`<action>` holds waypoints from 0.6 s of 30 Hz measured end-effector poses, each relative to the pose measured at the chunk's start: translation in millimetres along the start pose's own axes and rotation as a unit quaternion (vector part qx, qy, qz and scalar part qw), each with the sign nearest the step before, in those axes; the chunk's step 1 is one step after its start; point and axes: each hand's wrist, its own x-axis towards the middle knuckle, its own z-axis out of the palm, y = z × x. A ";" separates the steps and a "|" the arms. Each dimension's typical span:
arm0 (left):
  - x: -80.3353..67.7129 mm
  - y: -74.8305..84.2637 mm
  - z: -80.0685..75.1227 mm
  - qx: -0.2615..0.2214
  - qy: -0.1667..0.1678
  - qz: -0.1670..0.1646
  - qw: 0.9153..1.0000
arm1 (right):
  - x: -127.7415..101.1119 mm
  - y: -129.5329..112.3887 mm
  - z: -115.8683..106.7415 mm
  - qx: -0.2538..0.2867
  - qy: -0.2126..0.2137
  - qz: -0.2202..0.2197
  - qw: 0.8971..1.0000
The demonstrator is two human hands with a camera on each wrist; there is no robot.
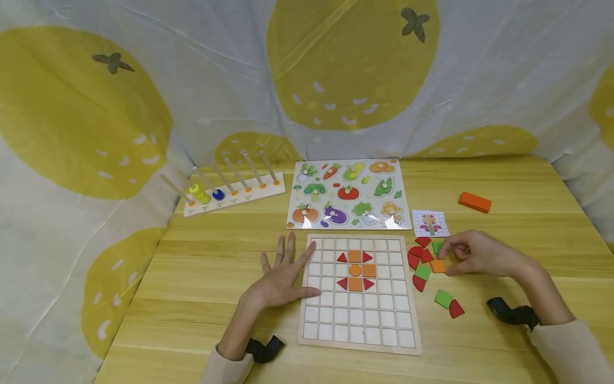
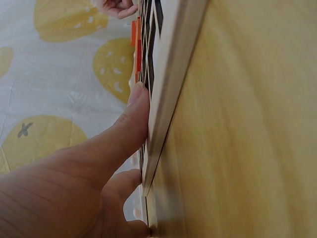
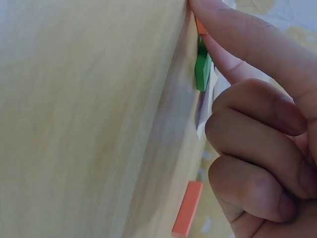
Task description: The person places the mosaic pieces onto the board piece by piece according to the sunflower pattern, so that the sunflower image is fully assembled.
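A wooden grid board (image 1: 333, 333) lies flat on the table, with orange squares (image 1: 369, 271), one orange circle (image 1: 355, 270) and several red triangles (image 1: 368, 257) in its upper cells. My left hand (image 1: 278, 282) is spread out, its thumb and index finger resting on the board's left edge. To the right of the board, my right hand (image 1: 484, 253) pinches a loose orange square tile (image 1: 437, 266) between thumb and index finger, the other fingers curled in. Around it lie red quarter-circle tiles (image 1: 419, 283) and green tiles (image 1: 422, 272); one green tile (image 3: 202, 67) shows by the fingers in the right wrist view.
A pattern card (image 1: 430, 223) lies above the loose tiles. Behind the board is a vegetable puzzle (image 1: 321, 200). A pegged counting stand (image 1: 235, 198) with rings is at the back left. An orange block (image 1: 475, 202) lies at the back right.
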 end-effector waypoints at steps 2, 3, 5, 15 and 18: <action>0.0 0.6 -0.7 0.003 -0.001 -0.003 1.000 | 0.6 -1.7 0.4 -0.004 0.000 0.001 1.000; -0.2 1.5 -1.4 0.007 -0.003 -0.007 1.000 | 0.9 -2.4 0.6 -0.005 -0.001 0.003 1.000; 0.2 2.3 -1.6 0.010 -0.004 -0.010 1.000 | 1.2 -3.5 0.8 -0.007 -0.002 0.004 1.000; 0.5 1.5 -1.8 0.008 -0.007 -0.007 1.000 | 3.9 -17.6 7.5 0.000 0.027 -0.035 0.999; -0.1 1.4 -1.8 0.006 -0.007 -0.006 1.000 | 9.9 -35.8 15.9 0.010 0.045 -0.030 0.998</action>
